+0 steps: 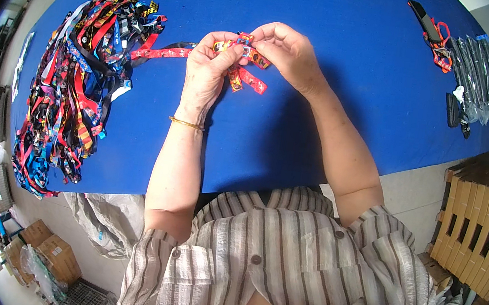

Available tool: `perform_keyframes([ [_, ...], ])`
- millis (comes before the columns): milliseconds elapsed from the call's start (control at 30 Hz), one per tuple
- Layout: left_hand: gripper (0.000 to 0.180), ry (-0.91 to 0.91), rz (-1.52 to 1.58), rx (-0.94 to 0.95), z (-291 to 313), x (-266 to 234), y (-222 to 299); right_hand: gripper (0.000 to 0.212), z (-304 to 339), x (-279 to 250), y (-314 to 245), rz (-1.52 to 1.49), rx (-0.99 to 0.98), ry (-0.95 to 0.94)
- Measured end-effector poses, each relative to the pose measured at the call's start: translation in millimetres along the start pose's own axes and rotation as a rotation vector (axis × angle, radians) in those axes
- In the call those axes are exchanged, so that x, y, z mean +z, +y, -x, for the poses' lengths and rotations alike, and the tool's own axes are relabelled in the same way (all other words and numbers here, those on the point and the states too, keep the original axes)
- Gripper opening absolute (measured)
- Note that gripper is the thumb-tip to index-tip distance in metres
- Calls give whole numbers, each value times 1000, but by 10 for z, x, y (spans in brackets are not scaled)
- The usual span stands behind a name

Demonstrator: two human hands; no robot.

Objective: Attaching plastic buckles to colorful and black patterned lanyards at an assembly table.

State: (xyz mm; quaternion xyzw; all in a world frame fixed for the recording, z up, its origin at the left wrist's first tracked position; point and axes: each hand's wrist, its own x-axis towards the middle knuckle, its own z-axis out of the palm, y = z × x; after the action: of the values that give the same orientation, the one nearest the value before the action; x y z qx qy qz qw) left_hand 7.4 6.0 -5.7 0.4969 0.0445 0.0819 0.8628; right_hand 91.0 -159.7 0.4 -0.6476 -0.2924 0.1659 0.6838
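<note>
My left hand [208,74] pinches a folded red-and-yellow printed lanyard strap [252,81] between thumb and fingers, above the blue table. On the other side of the fold, my right hand [291,58] has its thumb and fingertips closed on the same strap. Short ends of it hang below the hands. From the left hand, a red length [168,53] runs left toward a big heap of mixed printed lanyard straps [77,87]. Some of the folds are hidden behind my fingers.
The blue table [331,9] spreads around my hands. At its far right lie a black tool [421,18], red-handled scissors [441,31] and several black items in clear bags [483,79]. Cardboard pieces [475,226] stand right of the table; boxes [58,256] sit on the floor at left.
</note>
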Motion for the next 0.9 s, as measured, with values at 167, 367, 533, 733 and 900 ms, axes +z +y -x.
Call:
perform_keyframes([
  [167,23,14,-8,-46,17,21,4,15,3,-10,-18,120,20,-36],
  [367,25,-22,-14,-76,16,1,10,14,-13,7,31,114,-17,-50],
  [533,26,-16,-8,-89,27,9,20,4,-8,94,-4,389,-344,193],
  [733,28,-29,-6,-67,18,11,5,6,1,62,-48,781,-534,295],
  [900,32,4,-59,-41,11,13,-1,13,-8,38,38,289,-283,155],
])
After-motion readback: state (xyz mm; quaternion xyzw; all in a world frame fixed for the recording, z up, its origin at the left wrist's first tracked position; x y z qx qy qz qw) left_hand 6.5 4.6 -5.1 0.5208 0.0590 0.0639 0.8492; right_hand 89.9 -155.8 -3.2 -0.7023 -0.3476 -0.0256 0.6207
